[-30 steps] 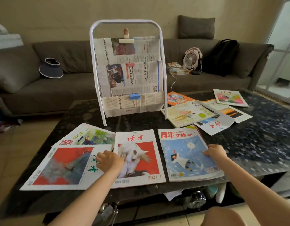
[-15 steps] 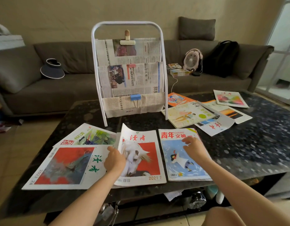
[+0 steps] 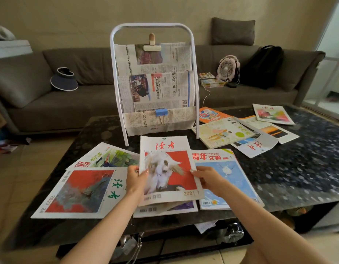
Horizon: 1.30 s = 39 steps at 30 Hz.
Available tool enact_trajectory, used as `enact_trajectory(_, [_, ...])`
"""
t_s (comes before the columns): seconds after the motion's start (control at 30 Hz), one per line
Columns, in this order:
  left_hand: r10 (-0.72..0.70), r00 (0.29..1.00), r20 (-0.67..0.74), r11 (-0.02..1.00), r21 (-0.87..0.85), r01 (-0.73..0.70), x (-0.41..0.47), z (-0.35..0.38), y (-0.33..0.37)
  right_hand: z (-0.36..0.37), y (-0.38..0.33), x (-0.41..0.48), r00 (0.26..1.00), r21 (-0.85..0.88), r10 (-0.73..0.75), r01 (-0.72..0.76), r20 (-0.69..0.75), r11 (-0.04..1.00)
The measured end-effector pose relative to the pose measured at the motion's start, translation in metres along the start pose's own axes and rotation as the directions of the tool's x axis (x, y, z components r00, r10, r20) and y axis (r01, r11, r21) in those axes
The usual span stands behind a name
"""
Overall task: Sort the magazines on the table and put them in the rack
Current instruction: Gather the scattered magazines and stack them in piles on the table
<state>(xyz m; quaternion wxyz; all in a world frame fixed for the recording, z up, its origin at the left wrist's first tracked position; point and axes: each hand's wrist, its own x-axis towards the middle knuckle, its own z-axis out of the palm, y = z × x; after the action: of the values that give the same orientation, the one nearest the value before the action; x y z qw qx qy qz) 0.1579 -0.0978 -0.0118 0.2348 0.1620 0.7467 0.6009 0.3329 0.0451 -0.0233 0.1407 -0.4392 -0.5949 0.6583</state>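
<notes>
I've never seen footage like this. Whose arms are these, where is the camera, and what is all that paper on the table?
There is no machine here: a person wears a wide-angle camera on the head, looking forward and down, so you see their own bare arms. The left hand and right hand together grip the goat-cover magazine by its two side edges, raised above another issue beneath. Around it on the dark table lie more magazines, including a red-cover magazine at left and a blue-cover magazine at right. Behind stands the white rack, its pockets lined with newspaper held by clips. A sofa sits beyond.
</notes>
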Motion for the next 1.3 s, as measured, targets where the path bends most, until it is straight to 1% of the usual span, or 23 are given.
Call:
enact_trajectory(0.07, [0.015, 0.998, 0.061, 1.0, 0.02, -0.016, 0.004, -0.001, 0.001, -0.003, -0.001, -0.004, 0.999, 0.046, -0.046, 0.047, -0.008, 0.998])
enact_trajectory(0.13, [0.025, 0.984, 0.176, 0.994, 0.1, -0.043, 0.012, -0.005, -0.001, -0.008, -0.003, -0.007, 0.994, 0.033, -0.07, 0.073, -0.08, 0.997])
enact_trajectory(0.2, [0.027, 0.957, 0.289, 0.96, 0.26, -0.106, 0.018, -0.012, -0.002, -0.014, -0.005, -0.009, 0.985, 0.004, -0.078, 0.08, -0.155, 0.997])
enact_trajectory(0.23, [0.036, 0.939, 0.341, 0.9, 0.397, -0.179, 0.019, -0.016, -0.003, -0.017, -0.005, -0.01, 0.98, -0.018, -0.085, 0.083, -0.18, 0.996])
enact_trajectory(0.27, [0.037, 0.92, 0.39, 0.799, 0.542, -0.262, 0.02, -0.019, -0.004, -0.02, -0.007, -0.011, 0.976, -0.059, -0.095, 0.085, -0.194, 0.995])
enact_trajectory(0.3, [0.04, 0.902, 0.429, 0.674, 0.655, -0.342, 0.019, -0.021, -0.006, -0.022, -0.008, -0.011, 0.972, -0.11, -0.107, 0.085, -0.21, 0.99])
enact_trajectory(0.33, [0.056, 0.885, 0.462, 0.537, 0.733, -0.417, 0.016, -0.021, -0.008, -0.023, -0.008, -0.011, 0.965, -0.165, -0.119, 0.081, -0.232, 0.983])
enact_trajectory(0.4, [0.128, 0.838, 0.53, 0.266, 0.796, -0.544, 0.007, -0.02, -0.014, -0.026, -0.009, -0.011, 0.947, -0.254, -0.134, 0.058, -0.291, 0.965])
enact_trajectory(0.43, [0.149, 0.809, 0.568, 0.166, 0.792, -0.587, 0.001, -0.019, -0.018, -0.027, -0.008, -0.012, 0.937, -0.281, -0.134, 0.04, -0.322, 0.959])
enact_trajectory(0.47, [0.155, 0.778, 0.608, 0.11, 0.772, -0.626, -0.005, -0.017, -0.021, -0.029, -0.008, -0.013, 0.925, -0.298, -0.135, 0.025, -0.354, 0.954])
enact_trajectory(0.53, [0.103, 0.712, 0.694, 0.087, 0.707, -0.702, -0.017, -0.009, -0.026, -0.035, -0.006, -0.017, 0.89, -0.316, -0.144, 0.0, -0.432, 0.949])
enact_trajectory(0.6, [0.023, 0.654, 0.756, 0.109, 0.649, -0.753, -0.028, 0.001, -0.029, -0.043, -0.004, -0.021, 0.833, -0.328, -0.152, -0.038, -0.532, 0.944])
enact_trajectory(0.63, [-0.001, 0.632, 0.775, 0.12, 0.627, -0.77, -0.032, 0.007, -0.031, -0.048, -0.002, -0.022, 0.806, -0.326, -0.148, -0.058, -0.573, 0.943])
enact_trajectory(0.7, [-0.024, 0.602, 0.798, 0.117, 0.6, -0.791, -0.038, 0.017, -0.033, -0.058, 0.002, -0.026, 0.779, -0.285, -0.105, -0.098, -0.618, 0.953])
enact_trajectory(0.77, [-0.018, 0.597, 0.802, 0.109, 0.595, -0.796, -0.042, 0.024, -0.035, -0.063, 0.004, -0.029, 0.79, -0.246, -0.044, -0.137, -0.612, 0.96])
enact_trajectory(0.87, [-0.005, 0.614, 0.789, 0.107, 0.611, -0.784, -0.045, 0.027, -0.035, -0.06, 0.004, -0.032, 0.847, -0.235, -0.016, -0.13, -0.532, 0.963])
enact_trajectory(0.93, [-0.006, 0.633, 0.774, 0.079, 0.632, -0.771, -0.044, 0.025, -0.035, -0.051, 0.002, -0.029, 0.898, -0.304, -0.043, -0.103, -0.439, 0.947])
enact_trajectory(1.0, [-0.002, 0.669, 0.744, 0.055, 0.668, -0.742, -0.04, 0.019, -0.036, -0.037, 0.001, -0.024, 0.943, -0.445, -0.076, -0.081, -0.323, 0.892])
enact_trajectory(1.03, [0.008, 0.686, 0.728, 0.042, 0.685, -0.728, -0.038, 0.014, -0.037, -0.028, 0.0, -0.02, 0.959, -0.539, -0.086, -0.077, -0.271, 0.839])
enact_trajectory(1.1, [0.025, 0.71, 0.704, 0.018, 0.71, -0.704, -0.031, 0.002, -0.039, -0.011, 0.001, -0.01, 0.974, -0.73, -0.102, -0.081, -0.204, 0.679])
enact_trajectory(1.13, [0.026, 0.719, 0.695, 0.013, 0.719, -0.695, -0.028, -0.006, -0.04, -0.002, 0.001, -0.007, 0.978, -0.791, -0.104, -0.084, -0.183, 0.606])
enact_trajectory(1.2, [0.017, 0.724, 0.689, 0.01, 0.724, -0.689, -0.02, -0.019, -0.044, 0.012, 0.002, -0.004, 0.98, -0.843, -0.108, -0.086, -0.167, 0.532])
enact_trajectory(1.3, [0.001, 0.711, 0.704, 0.005, 0.711, -0.704, -0.014, -0.037, -0.047, 0.025, 0.006, 0.0, 0.974, -0.871, -0.136, -0.093, -0.179, 0.483])
